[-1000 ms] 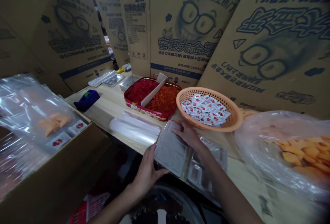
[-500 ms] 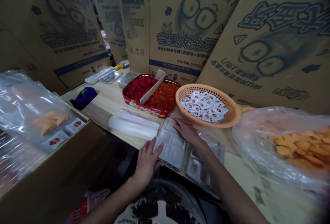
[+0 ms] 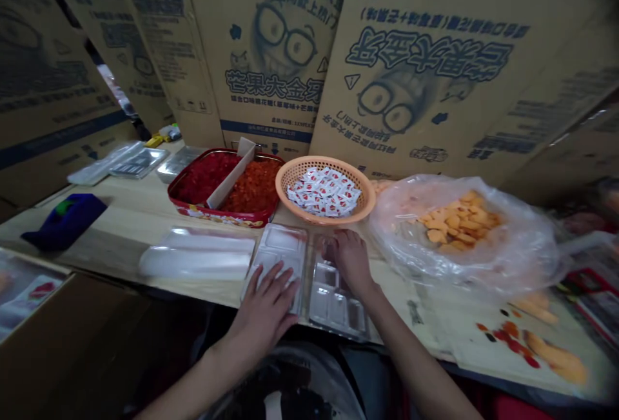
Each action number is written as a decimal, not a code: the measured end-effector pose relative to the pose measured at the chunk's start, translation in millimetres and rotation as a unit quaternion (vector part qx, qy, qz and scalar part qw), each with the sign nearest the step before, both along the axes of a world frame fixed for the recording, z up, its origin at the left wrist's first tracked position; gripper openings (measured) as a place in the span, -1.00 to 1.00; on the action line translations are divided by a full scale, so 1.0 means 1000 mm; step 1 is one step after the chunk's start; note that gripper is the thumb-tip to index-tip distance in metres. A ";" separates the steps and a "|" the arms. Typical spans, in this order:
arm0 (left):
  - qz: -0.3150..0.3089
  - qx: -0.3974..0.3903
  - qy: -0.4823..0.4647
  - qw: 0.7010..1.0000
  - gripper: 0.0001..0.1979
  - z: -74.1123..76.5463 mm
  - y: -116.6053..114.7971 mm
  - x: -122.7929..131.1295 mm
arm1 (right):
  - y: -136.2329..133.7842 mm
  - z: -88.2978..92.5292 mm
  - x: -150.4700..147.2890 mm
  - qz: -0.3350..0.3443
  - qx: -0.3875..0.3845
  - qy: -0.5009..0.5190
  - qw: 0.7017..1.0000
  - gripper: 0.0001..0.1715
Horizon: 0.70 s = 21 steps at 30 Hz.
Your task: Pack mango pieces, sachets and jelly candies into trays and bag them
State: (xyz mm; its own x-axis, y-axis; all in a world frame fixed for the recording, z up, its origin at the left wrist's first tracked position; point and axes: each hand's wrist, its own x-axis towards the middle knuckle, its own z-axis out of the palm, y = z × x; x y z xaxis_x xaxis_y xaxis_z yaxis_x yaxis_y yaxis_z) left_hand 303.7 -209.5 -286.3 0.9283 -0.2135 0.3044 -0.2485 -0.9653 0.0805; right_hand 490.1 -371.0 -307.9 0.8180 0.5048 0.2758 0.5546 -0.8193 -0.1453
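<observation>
My left hand (image 3: 268, 300) lies with fingers spread on a clear compartment tray (image 3: 283, 242). Beside it on the right is a second clear tray (image 3: 338, 310), its compartments showing the wood beneath. My right hand (image 3: 349, 255) is over the far end of that second tray, fingers bent down at its top edge; whether they grip it is hard to tell. Flat clear plastic sleeves (image 3: 198, 255) lie left of the trays. Beyond the trays sits an orange basket (image 3: 365, 204) of small white-and-red packets. A red tin (image 3: 222, 215) with red and orange pieces stands to its left.
A plastic bag of orange pieces (image 3: 464, 220) is at the right, with loose red and orange pieces (image 3: 512, 339) nearer. A blue tape dispenser (image 3: 68, 223) stands left. Printed cardboard (image 3: 271, 52) walls the back. An open carton (image 3: 72, 336) is lower left.
The view has swung right. My right hand has moved from the left tray to the second tray. My left hand has shifted from the left tray's edge onto its surface.
</observation>
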 end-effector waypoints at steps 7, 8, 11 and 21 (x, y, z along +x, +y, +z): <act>-0.150 0.027 0.132 0.979 -0.47 -0.031 -0.060 0.037 | -0.019 -0.025 0.016 0.048 -0.013 0.015 0.999 -0.79; -0.156 0.019 0.139 0.978 -0.49 -0.038 -0.063 0.039 | -0.020 -0.024 0.017 0.053 -0.004 0.011 0.999 -0.80; -0.155 -0.045 0.153 0.975 -0.54 -0.050 -0.064 0.041 | -0.022 -0.023 0.016 0.069 0.029 -0.014 0.997 -0.80; 0.014 -0.474 0.085 0.876 -0.17 -0.023 -0.065 0.051 | -0.028 0.001 0.007 0.042 0.174 -0.058 0.982 -0.79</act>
State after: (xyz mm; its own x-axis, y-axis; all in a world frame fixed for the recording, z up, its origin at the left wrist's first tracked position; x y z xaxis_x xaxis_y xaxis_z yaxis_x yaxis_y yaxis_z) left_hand 355.1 -274.9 -309.0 0.9784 0.0847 0.1886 -0.1313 -0.4500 0.8833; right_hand 497.4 -399.1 -307.0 0.7308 0.4269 0.5326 0.6469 -0.6822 -0.3408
